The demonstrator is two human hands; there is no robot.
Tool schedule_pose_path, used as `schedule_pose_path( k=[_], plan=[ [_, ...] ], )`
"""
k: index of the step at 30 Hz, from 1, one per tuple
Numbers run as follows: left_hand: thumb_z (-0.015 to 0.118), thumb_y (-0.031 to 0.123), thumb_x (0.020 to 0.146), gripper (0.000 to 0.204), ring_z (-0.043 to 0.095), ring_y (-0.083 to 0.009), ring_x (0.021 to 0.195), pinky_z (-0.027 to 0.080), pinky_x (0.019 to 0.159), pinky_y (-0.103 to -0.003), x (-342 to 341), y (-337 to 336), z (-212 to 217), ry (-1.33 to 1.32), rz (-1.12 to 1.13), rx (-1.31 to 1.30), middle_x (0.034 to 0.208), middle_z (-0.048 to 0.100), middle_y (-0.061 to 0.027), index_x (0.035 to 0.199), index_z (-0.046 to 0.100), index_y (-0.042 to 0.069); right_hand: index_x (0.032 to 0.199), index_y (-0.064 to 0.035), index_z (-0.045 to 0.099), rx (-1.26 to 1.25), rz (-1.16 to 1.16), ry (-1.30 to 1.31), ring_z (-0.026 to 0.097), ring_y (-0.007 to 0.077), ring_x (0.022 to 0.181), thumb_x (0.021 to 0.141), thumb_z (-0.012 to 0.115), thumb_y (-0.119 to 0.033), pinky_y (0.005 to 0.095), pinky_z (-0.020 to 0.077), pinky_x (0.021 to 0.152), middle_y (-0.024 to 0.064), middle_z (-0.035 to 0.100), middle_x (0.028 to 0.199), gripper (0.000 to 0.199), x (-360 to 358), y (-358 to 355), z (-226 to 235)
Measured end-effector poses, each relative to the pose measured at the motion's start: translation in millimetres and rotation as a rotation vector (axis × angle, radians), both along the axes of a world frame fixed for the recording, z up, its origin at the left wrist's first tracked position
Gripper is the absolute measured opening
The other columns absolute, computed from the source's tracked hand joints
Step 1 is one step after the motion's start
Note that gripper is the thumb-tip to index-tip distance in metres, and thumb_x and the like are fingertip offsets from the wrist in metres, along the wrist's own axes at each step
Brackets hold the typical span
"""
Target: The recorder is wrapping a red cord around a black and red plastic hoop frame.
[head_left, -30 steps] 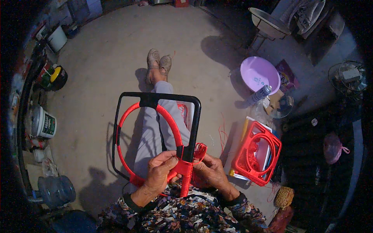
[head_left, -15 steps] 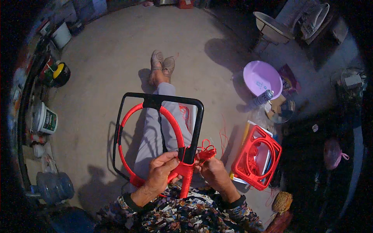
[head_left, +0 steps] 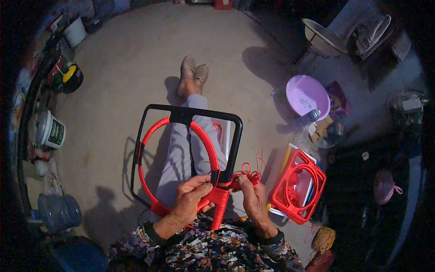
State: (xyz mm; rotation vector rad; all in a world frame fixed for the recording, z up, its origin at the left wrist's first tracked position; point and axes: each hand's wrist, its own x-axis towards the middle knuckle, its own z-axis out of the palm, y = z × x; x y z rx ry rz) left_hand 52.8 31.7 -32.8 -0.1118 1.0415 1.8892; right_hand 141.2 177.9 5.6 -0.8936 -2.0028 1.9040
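A black rounded rectangular frame [head_left: 233,140] with a ring inside it stands over my lap. Red cord [head_left: 201,138] is wrapped around most of the ring and around the near right corner, while the far side and most of the right side show bare black. My left hand [head_left: 192,199] is closed on the ring beside that wrapped corner. Just outside the frame's right side, my right hand [head_left: 255,201] pinches a looped bundle of red cord [head_left: 251,179]. A strand runs from the bundle to the frame near my left fingertips.
At my right, a fully red frame [head_left: 312,206] lies on a container holding red cord. Farther right stand a purple basin [head_left: 308,95] and a spray can [head_left: 308,118]. White buckets [head_left: 53,131] and a large clear water bottle [head_left: 59,213] line the left side.
My right hand has moved slightly up and right with the cord bundle, away from the frame's edge. The strand between bundle and frame now shows. My left hand keeps its hold.
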Motion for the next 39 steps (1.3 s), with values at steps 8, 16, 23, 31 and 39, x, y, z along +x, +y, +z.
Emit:
schedule_pose_path(
  k=[8, 16, 23, 31, 39],
  plan=[
    [0.056, 0.013, 0.088, 0.025, 0.057, -0.0132, 0.054, 0.041, 0.040, -0.023, -0.7, 1.9, -0.7, -0.025, -0.013, -0.046, 0.079, 0.063, -0.0083, 0.109, 0.056, -0.002, 0.129, -0.0020, 0.043, 0.596, 0.055, -0.002, 0.044, 0.0286, 0.115, 0.094, 0.046, -0.027, 0.0379, 0.0341, 0.099, 0.0161, 0.049, 0.121, 0.044, 16.7, 21.0, 34.1],
    [0.056, 0.014, 0.087, 0.027, 0.058, -0.0136, 0.056, 0.041, 0.040, -0.023, -2.5, 1.0, -0.8, 0.001, 0.017, -0.014, 0.083, 0.063, -0.0082, 0.109, 0.054, -0.001, 0.117, -0.0013, 0.054, 0.034, 0.222, 0.213, 0.053, 0.0224, 0.102, 0.095, 0.040, -0.031, 0.0367, 0.0415, 0.089, 0.0142, 0.059, 0.110, 0.040, 2.0, 45.5, 81.2],
    [0.058, 0.013, 0.087, 0.027, 0.058, -0.0137, 0.054, 0.041, 0.040, -0.023, 1.4, 3.7, -16.8, -0.016, 0.061, -0.069, 0.083, 0.064, -0.0087, 0.110, 0.055, 0.000, 0.083, -0.0079, 0.048, -0.666, 0.099, 0.815, 0.047, 0.0136, 0.040, 0.098, 0.030, -0.039, 0.0269, 0.0425, 0.039, -0.0005, 0.044, 0.049, 0.039, 2.9, 46.0, 102.9],
    [0.059, 0.017, 0.086, 0.028, 0.056, -0.0126, 0.051, 0.043, 0.040, -0.025, -3.5, 5.7, -8.0, 0.012, 0.010, 0.027, 0.079, 0.063, -0.0078, 0.108, 0.056, 0.000, 0.099, -0.0095, 0.050, -0.419, 0.327, 0.285, 0.027, 0.0034, 0.040, 0.095, 0.042, -0.033, 0.0201, 0.0213, 0.035, -0.0075, 0.029, 0.054, 0.025, -93.1, 41.1, 145.7],
    [0.052, 0.022, 0.091, 0.026, 0.053, -0.0122, 0.086, 0.047, 0.071, -0.030, 1.8, 7.6, -55.2, -0.123, 0.181, 0.147, 0.102, 0.053, -0.0007, 0.112, 0.048, 0.009, 0.095, -0.0019, 0.039, 0.646, 0.762, 0.817, 0.052, 0.0388, 0.055, 0.077, 0.055, -0.015, 0.0472, 0.0389, 0.050, 0.0175, 0.050, 0.059, 0.028, -145.3, -23.5, 154.0]
  ],
)
